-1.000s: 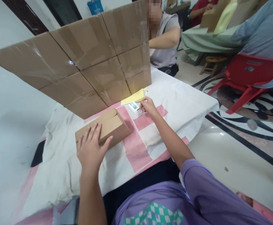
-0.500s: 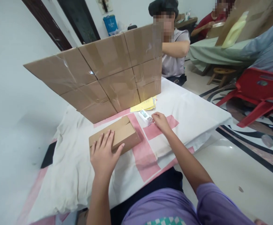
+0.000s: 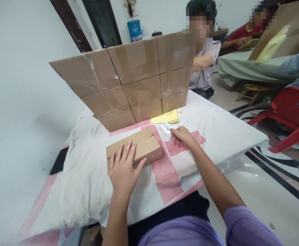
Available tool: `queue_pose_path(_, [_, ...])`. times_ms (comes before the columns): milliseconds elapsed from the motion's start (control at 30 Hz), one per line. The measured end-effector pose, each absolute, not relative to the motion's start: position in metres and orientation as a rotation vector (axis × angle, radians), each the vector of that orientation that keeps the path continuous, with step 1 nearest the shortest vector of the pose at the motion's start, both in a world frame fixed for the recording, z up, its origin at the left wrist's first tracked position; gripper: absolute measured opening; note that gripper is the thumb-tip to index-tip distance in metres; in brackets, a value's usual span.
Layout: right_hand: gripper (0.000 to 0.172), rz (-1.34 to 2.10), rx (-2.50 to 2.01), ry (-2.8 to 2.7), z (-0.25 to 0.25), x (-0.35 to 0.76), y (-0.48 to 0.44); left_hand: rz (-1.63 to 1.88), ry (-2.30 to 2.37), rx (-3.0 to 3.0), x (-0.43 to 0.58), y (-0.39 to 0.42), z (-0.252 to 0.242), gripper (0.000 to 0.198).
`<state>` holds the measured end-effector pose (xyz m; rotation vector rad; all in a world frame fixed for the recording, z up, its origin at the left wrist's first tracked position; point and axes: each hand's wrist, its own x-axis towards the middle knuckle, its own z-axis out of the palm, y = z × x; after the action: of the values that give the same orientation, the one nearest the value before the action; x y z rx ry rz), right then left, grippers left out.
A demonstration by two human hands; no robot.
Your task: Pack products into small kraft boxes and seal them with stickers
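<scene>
My left hand [image 3: 125, 167] lies spread and flat on a closed brown cardboard box [image 3: 148, 140], its fingers over the top near the left end and the thumb along the front edge. My right hand [image 3: 181, 136] reaches across to a small white box [image 3: 166, 129] with a picture on its top. The thumb and index finger are pinched at the right edge of this white box, which rests on the table beyond the brown box. The other right fingers are curled beneath and partly hidden.
A tall taped cardboard panel [image 3: 139, 78] stands across the table behind yellow papers [image 3: 166, 117]. The white and pink cloth [image 3: 87, 191] is wrinkled at left. A person [image 3: 203, 65] sits behind the panel. A red chair [image 3: 290, 116] and wooden stool [image 3: 253, 90] stand at right.
The whole view has shifted, so the table appears further right. My right fingers have closed in on the white box's right edge. My left hand stays on the brown box.
</scene>
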<state>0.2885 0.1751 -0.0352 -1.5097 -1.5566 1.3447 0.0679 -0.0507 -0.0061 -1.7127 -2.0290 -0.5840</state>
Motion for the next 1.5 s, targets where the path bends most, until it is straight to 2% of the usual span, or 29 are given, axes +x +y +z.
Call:
queue_pose_path(300, [0.015,1.373,-1.381,-1.318,-0.058,0.281,0.170,-0.572,-2.042,-1.705,0.073,-0.057,-0.006,0.061])
queue_pose_path(633, [0.014,1.397,-1.174,-1.141,-0.075,0.277,0.165,-0.572,-2.057,-1.715,0.069,-0.052,-0.005,0.059])
queue_pose_path(1033, [0.021,1.297,-1.172,-1.161,-0.086,0.276,0.158,-0.564,-2.054,-1.704,0.067,-0.048,-0.006,0.061])
queue_pose_path(1500, [0.014,1.344,-1.096,-0.994,-0.090,0.270,0.152,-0.556,-2.032,-1.693,0.066,-0.047,-0.007,0.059])
